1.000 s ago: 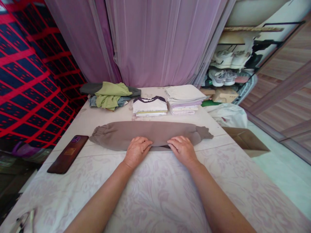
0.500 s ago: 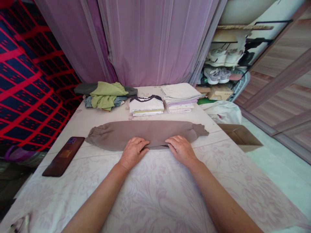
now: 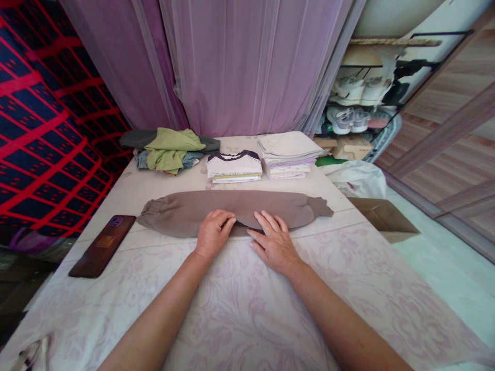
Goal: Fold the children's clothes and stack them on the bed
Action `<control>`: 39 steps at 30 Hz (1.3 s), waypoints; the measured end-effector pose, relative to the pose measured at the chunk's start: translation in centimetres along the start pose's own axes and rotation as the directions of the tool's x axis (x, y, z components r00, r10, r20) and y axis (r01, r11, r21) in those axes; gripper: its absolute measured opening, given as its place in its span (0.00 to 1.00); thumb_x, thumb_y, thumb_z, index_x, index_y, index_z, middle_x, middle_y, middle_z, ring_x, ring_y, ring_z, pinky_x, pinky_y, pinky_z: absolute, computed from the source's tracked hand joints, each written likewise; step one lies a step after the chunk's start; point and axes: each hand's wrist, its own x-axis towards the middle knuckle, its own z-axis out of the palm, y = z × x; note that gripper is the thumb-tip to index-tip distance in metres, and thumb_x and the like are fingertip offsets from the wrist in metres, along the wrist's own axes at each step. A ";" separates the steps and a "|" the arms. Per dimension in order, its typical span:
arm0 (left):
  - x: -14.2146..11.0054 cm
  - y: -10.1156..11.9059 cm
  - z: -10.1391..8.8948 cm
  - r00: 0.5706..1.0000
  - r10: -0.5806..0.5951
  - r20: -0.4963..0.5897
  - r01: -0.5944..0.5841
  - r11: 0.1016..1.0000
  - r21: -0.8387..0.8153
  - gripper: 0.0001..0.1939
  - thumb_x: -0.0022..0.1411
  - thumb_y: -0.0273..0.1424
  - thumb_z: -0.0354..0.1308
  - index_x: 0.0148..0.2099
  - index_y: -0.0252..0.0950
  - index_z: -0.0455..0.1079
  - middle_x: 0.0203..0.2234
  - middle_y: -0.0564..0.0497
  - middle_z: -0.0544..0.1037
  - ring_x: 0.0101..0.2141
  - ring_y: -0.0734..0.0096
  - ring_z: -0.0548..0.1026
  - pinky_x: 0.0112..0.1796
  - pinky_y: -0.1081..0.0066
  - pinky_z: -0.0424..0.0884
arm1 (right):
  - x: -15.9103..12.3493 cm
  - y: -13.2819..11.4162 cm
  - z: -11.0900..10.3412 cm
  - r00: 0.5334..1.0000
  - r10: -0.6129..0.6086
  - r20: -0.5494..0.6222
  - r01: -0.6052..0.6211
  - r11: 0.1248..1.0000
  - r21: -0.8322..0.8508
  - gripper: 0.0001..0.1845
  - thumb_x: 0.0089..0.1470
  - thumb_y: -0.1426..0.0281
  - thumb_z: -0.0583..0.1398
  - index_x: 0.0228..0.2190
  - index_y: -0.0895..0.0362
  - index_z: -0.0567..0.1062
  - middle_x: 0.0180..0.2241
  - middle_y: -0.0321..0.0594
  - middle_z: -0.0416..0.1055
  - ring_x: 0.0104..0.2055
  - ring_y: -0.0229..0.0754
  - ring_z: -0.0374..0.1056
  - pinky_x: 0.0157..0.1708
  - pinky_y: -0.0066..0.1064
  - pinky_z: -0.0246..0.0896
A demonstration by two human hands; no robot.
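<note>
Brown garment (image 3: 187, 212), lilac-floral cover (image 3: 228, 309), mauve curtain (image 3: 243, 67); gridded fabric (image 3: 42, 118) (red, navy)

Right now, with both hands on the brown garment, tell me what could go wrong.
The left hand seems to pinch the brown garment while the right hand lies spread on it, so it might bunch or fold unevenly. Its gathered end lies close to the phone, so a sideways pull could drag cloth over that.

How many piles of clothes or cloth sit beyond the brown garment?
3, all beyond the brown garment: a loose, green-topped heap on the left, a folded pile with white uppermost in the middle, and a pale folded stack on the right.
</note>
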 end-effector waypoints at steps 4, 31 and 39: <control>0.6 0.0 0.0 0.999 -0.036 0.003 0.036 0.998 -0.053 0.08 0.63 0.32 0.54 0.38 0.39 0.74 0.33 0.50 0.78 0.37 0.66 0.73 0.42 0.66 0.67 | 0.6 -0.5 -0.1 0.999 0.030 -0.011 -0.030 1.000 -0.007 0.15 0.55 0.64 0.60 0.44 0.51 0.77 0.63 0.48 0.54 0.65 0.53 0.46 0.59 0.53 0.40; 2.1 -1.5 -1.5 0.946 -0.148 0.288 0.253 0.893 -0.373 0.13 0.58 0.39 0.55 0.36 0.36 0.76 0.32 0.51 0.80 0.35 0.68 0.75 0.37 0.72 0.69 | 3.3 -3.4 -0.2 0.990 0.000 -0.140 0.000 1.000 -0.004 0.13 0.58 0.63 0.56 0.43 0.49 0.76 0.59 0.44 0.60 0.60 0.52 0.52 0.57 0.50 0.42; 1.7 -1.3 -1.5 0.948 -0.147 0.281 0.237 0.916 -0.322 0.12 0.59 0.38 0.54 0.37 0.37 0.76 0.32 0.51 0.80 0.35 0.67 0.76 0.38 0.71 0.70 | 2.8 -5.4 0.8 0.989 -0.141 0.055 0.137 0.988 0.068 0.14 0.59 0.64 0.56 0.43 0.56 0.75 0.39 0.43 0.74 0.43 0.45 0.64 0.43 0.37 0.57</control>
